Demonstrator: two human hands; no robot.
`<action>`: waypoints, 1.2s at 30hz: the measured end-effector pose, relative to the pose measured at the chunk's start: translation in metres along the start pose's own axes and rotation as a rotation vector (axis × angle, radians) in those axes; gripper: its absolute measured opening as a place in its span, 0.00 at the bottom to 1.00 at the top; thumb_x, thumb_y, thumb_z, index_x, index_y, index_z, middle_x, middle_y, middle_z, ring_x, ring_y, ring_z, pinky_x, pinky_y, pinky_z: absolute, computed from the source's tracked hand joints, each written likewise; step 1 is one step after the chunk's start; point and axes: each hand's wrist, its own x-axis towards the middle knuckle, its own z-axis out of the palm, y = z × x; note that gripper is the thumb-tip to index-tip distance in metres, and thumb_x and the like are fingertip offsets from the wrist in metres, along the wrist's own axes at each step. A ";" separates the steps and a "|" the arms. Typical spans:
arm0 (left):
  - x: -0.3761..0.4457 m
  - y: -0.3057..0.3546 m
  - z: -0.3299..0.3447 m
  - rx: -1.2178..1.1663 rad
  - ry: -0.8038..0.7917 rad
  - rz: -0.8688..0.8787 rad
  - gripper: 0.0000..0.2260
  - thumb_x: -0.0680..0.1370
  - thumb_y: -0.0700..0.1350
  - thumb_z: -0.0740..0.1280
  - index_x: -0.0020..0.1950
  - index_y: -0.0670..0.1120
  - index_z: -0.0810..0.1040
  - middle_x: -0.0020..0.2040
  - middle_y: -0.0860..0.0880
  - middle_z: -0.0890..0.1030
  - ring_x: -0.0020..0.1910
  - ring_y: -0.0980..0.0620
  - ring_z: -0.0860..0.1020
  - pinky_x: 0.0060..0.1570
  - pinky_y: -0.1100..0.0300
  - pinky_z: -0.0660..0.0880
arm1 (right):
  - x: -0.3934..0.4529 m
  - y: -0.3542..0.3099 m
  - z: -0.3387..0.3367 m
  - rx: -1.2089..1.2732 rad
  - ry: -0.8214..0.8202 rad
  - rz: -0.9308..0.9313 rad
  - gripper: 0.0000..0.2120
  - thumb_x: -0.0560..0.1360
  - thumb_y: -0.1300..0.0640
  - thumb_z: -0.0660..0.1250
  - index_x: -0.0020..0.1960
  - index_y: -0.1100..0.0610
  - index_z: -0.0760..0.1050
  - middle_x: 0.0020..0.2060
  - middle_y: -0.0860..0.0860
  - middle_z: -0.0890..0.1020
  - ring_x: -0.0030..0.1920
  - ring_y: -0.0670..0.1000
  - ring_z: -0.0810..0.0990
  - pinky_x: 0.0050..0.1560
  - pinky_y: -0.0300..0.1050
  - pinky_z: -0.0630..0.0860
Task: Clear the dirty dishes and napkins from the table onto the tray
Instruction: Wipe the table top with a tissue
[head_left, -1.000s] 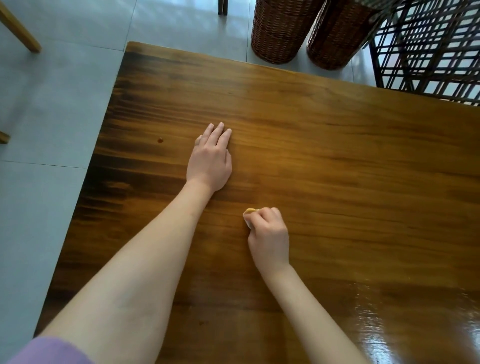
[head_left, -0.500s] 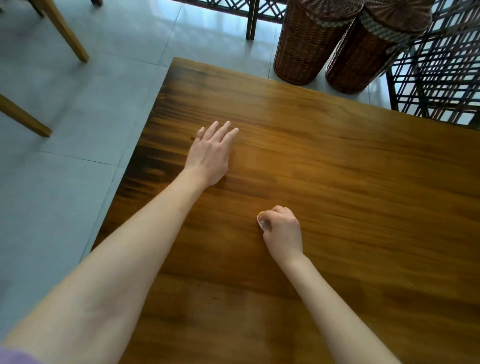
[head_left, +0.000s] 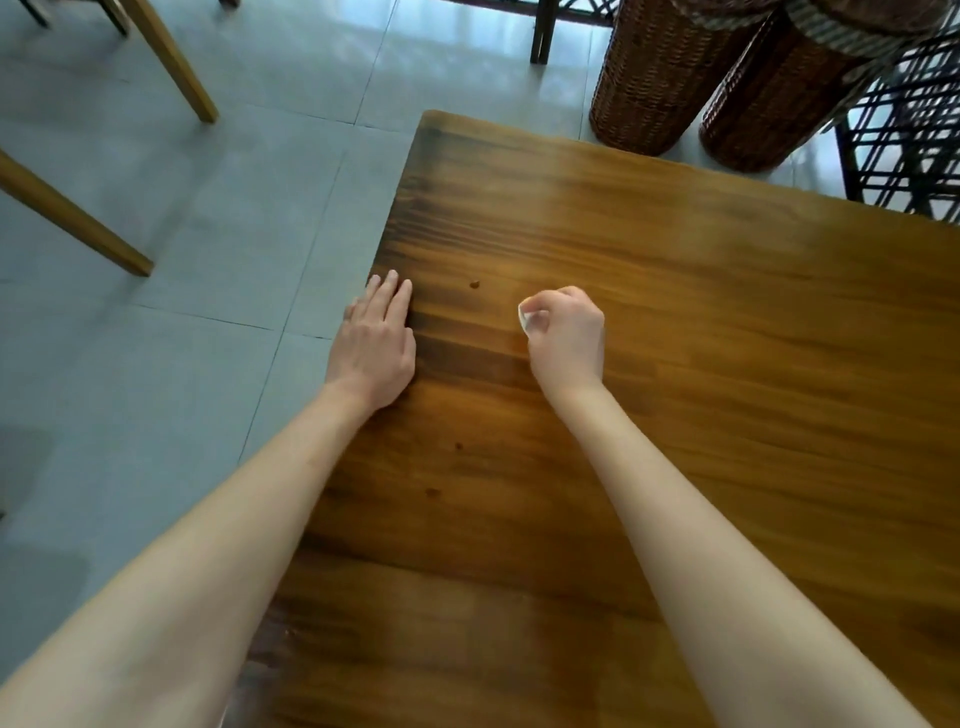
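My right hand (head_left: 566, 335) is closed in a fist on the wooden table (head_left: 675, 364), gripping a small white wad, probably a napkin (head_left: 525, 318), of which only a bit shows at the thumb side. My left hand (head_left: 376, 345) lies flat with fingers together at the table's left edge, partly over the edge, holding nothing. A small dark crumb or spot (head_left: 474, 284) sits on the wood between the two hands. No dishes and no tray are in view.
Two brown wicker baskets (head_left: 660, 78) (head_left: 779, 98) stand on the grey tiled floor past the table's far edge. A dark metal lattice (head_left: 909, 145) is at the far right. Wooden chair legs (head_left: 171, 62) stand on the floor at the left.
The view has swung left, so the table's left edge and floor now show more. My left hand has slid to the table's left edge; my right fist with the wad has moved up and left.
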 end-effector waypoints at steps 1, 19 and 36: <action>0.000 -0.001 0.003 -0.019 0.014 0.005 0.23 0.81 0.45 0.55 0.76 0.44 0.57 0.76 0.45 0.57 0.75 0.46 0.53 0.73 0.51 0.51 | 0.011 -0.005 0.007 -0.001 -0.005 0.012 0.08 0.76 0.65 0.64 0.49 0.59 0.82 0.46 0.54 0.81 0.48 0.51 0.79 0.45 0.37 0.72; 0.005 -0.008 0.012 -0.039 0.076 0.012 0.22 0.79 0.45 0.58 0.73 0.44 0.64 0.73 0.43 0.64 0.73 0.43 0.60 0.69 0.52 0.54 | 0.019 -0.024 0.057 -0.146 -0.126 -0.273 0.07 0.74 0.66 0.67 0.47 0.60 0.83 0.43 0.54 0.82 0.46 0.52 0.78 0.44 0.44 0.78; 0.005 -0.011 0.013 -0.059 0.071 0.029 0.22 0.80 0.45 0.56 0.74 0.44 0.61 0.75 0.44 0.61 0.74 0.44 0.57 0.71 0.53 0.52 | 0.043 -0.026 0.051 -0.184 -0.060 -0.063 0.08 0.76 0.64 0.65 0.49 0.60 0.82 0.45 0.55 0.81 0.48 0.53 0.78 0.49 0.43 0.76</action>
